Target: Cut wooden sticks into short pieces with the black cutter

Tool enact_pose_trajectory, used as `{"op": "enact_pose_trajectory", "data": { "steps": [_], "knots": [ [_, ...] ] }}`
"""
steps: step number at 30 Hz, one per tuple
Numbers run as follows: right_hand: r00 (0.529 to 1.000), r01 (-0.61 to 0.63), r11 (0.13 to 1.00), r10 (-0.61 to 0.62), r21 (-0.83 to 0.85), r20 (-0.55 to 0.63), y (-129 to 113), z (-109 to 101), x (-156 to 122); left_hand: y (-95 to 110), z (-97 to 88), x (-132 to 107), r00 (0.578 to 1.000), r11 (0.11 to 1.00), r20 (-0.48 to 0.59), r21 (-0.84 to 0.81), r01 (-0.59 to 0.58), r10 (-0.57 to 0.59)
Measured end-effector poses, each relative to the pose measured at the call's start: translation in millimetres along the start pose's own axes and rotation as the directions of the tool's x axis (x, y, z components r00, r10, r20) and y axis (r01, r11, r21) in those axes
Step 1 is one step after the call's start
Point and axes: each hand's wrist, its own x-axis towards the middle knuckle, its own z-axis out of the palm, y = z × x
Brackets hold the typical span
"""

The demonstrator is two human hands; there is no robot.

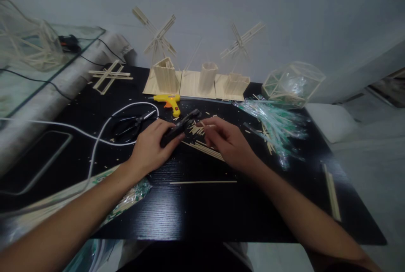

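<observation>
My left hand [153, 143] is closed around a black hand tool [180, 128], whose exact kind I cannot make out; its far end points up and to the right. Opposite it, my right hand [226, 139] pinches a short thin wooden stick [202, 124] near the tool's end. Between the hands lies a pile of short cut stick pieces [196, 129]. Longer wooden sticks [205, 149] lie beneath and beside my right hand. A single long stick [202, 182] rests on the black table closer to me.
Behind the hands lies a yellow glue gun [169, 102]. Stick-built models [166, 78] stand at the back. Black-handled pliers or scissors [131, 126] and a white cable [95, 145] are at left. Plastic wrappers [275, 126] spread at right; a stick bag [133, 196] lies under my left forearm.
</observation>
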Motion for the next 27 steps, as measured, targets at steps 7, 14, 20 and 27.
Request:
{"op": "enact_pose_trajectory", "data": {
  "steps": [7, 14, 20, 27],
  "knots": [
    [1.000, 0.007, 0.999, -0.007, -0.034, -0.001, -2.9, 4.6, -0.5, 2.8, 3.6, -2.8, 0.997, 0.999, 0.063, 0.015, -0.044, 0.043],
    [1.000, 0.018, 1.000, -0.018, -0.025, -0.011, 2.4, 5.4, -1.4, 5.1, 4.6, -5.1, 0.997, 0.998, 0.061, 0.008, -0.058, 0.057],
    [0.999, 0.036, 0.999, -0.037, -0.032, -0.011, 2.0, 5.3, -2.3, 6.3, 4.6, -4.5, 0.995, 0.998, 0.077, 0.020, -0.058, 0.056],
    [1.000, 0.025, 1.000, -0.025, 0.008, 0.003, 3.8, 5.9, -1.7, 6.0, 4.1, -4.6, 0.994, 0.998, 0.098, 0.043, -0.052, 0.048]
  ]
}}
